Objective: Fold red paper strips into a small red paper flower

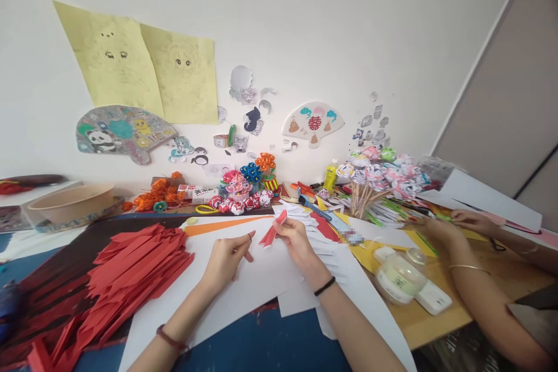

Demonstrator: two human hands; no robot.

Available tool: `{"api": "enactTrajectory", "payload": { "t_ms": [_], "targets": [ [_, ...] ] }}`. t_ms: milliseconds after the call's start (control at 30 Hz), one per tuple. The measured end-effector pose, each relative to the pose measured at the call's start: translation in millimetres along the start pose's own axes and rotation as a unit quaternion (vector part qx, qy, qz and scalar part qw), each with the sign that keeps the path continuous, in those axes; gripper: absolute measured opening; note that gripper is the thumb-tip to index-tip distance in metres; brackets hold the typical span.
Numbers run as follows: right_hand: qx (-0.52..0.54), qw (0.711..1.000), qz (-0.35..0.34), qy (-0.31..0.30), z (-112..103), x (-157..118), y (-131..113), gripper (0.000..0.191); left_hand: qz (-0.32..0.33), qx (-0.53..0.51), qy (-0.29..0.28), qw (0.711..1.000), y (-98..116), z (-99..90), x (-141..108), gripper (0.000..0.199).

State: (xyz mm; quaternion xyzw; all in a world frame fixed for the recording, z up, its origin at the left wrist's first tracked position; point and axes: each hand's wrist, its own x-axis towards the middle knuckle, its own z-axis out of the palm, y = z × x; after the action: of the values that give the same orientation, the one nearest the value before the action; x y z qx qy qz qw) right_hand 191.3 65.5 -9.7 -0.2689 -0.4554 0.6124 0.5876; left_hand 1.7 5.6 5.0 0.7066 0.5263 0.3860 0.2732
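Note:
My right hand [295, 242] pinches a folded piece of red paper [271, 234] with pale edges between thumb and fingers, above the white sheets [279, 270]. Close by on the left, my left hand [227, 257] is closed, its thumb and index finger drawn together. What it holds, if anything, I cannot make out. The two hands are apart. A large heap of folded red paper strips [139, 267] lies to the left, partly over the white paper. White folded paper pieces [325, 253] lie in a row beyond my right wrist.
A co-worker's hands [440, 229] are busy at the right. A bottle [399, 282] stands near them on the wooden table [453, 314]. Paper flowers [379, 174], a blue-strapped watch [325, 215] and a yellow bottle [330, 177] line the back. A basin [72, 200] sits far left.

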Motion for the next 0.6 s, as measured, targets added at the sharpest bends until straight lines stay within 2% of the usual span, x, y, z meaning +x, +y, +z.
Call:
{"api": "enactTrajectory", "payload": {
  "t_ms": [167, 367, 467, 600],
  "targets": [
    [-0.022, 1.0, -0.01, 0.011, 0.1, 0.2, 3.9, 0.021, -0.004, -0.011, -0.013, 1.0, -1.8, -3.6, 5.0, 0.045],
    [-0.084, 0.994, -0.043, 0.048, 4.8, -1.4, 3.3, 0.022, -0.015, -0.004, -0.032, 0.999, -2.0, -4.1, 6.9, 0.033],
    [-0.099, 0.992, -0.055, 0.06, 7.9, -1.8, 3.1, 0.024, 0.008, 0.078, -0.026, 0.997, 1.8, -2.6, 5.1, 0.027],
    [-0.104, 0.99, -0.07, 0.06, 10.0, -2.7, 5.1, 0.024, 0.038, 0.2, -0.007, 0.979, 8.7, -0.1, 2.0, 0.027]
  ]
}}
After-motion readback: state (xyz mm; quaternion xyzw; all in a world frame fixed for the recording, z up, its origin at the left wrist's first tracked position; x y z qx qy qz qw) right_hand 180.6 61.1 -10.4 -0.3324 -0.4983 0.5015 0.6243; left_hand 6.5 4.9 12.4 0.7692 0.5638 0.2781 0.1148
